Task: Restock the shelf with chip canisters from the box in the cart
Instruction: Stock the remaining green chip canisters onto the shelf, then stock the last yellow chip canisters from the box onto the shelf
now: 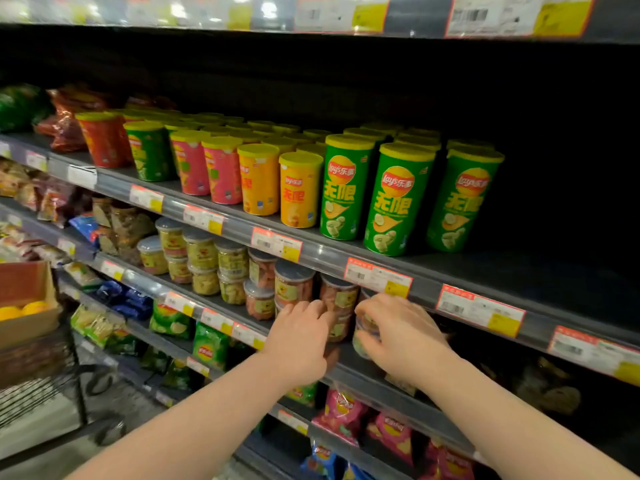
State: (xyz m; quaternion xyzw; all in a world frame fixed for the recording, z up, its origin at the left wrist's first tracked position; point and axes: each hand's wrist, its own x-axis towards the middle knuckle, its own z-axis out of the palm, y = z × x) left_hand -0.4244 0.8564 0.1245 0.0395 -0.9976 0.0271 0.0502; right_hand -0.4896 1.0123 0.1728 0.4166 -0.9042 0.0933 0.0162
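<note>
One canister [363, 325] in right hand [398, 336]; left hand [299, 336] beside.

I'm seeing ceiling glare on the top price rail [214, 12] — the shelf back [519, 98] sits black. Edges bow, focus soft.

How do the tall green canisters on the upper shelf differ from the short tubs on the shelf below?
The green canisters are tall with opaque printed walls; the short tubs are squat and see-through. The canisters have yellow lids, the tubs greyish clear ones. The canisters stand in one layer; the tubs are stacked two high. Both are round, lidded and upright.
</note>
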